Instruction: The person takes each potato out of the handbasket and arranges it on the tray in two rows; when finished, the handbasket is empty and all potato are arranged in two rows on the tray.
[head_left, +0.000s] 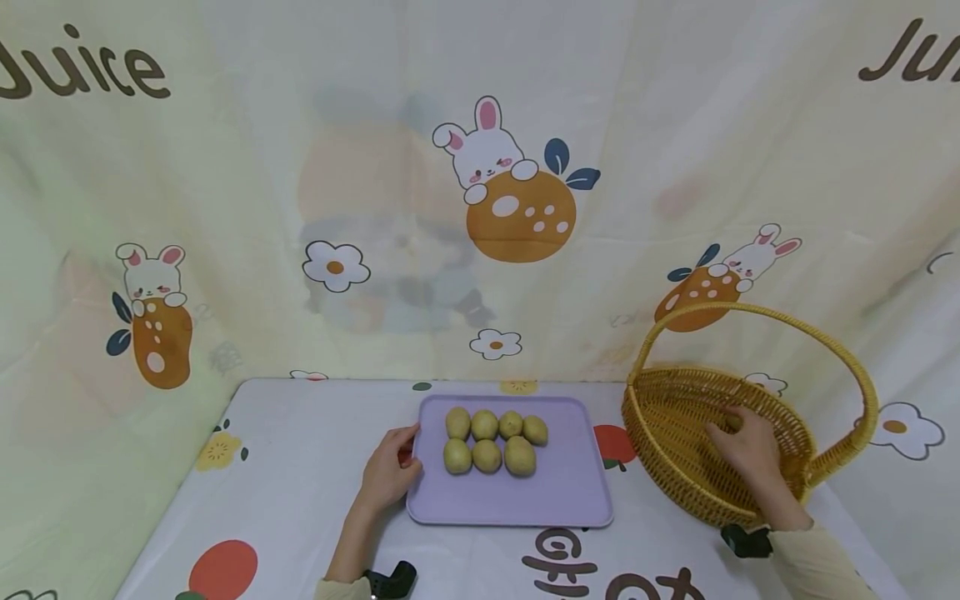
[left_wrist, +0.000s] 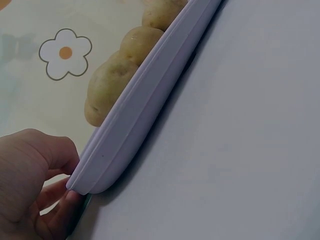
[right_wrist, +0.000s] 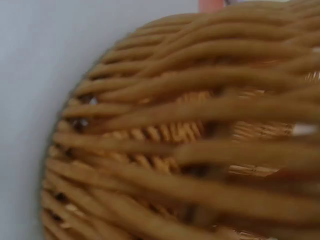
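A lilac rectangular tray (head_left: 570,467) lies on the table, with several potatoes (head_left: 487,456) in two rows on it. My left hand (head_left: 390,468) grips the tray's left edge; in the left wrist view, thumb and fingers pinch its rim (left_wrist: 82,182). To the right stands a yellow-brown wicker basket (head_left: 671,475) with a tall arched handle. My right hand (head_left: 750,446) reaches down inside it, fingers loosely bent, a gap between thumb and forefinger, nothing visible between them. Woven basket wall (right_wrist: 200,110) fills most of the right wrist view and hides that hand.
A white printed cloth (head_left: 300,500) covers the table. Behind it hangs a pale curtain (head_left: 247,167) with rabbit and flower prints. The basket's handle (head_left: 847,358) arches above and to the right of my right hand.
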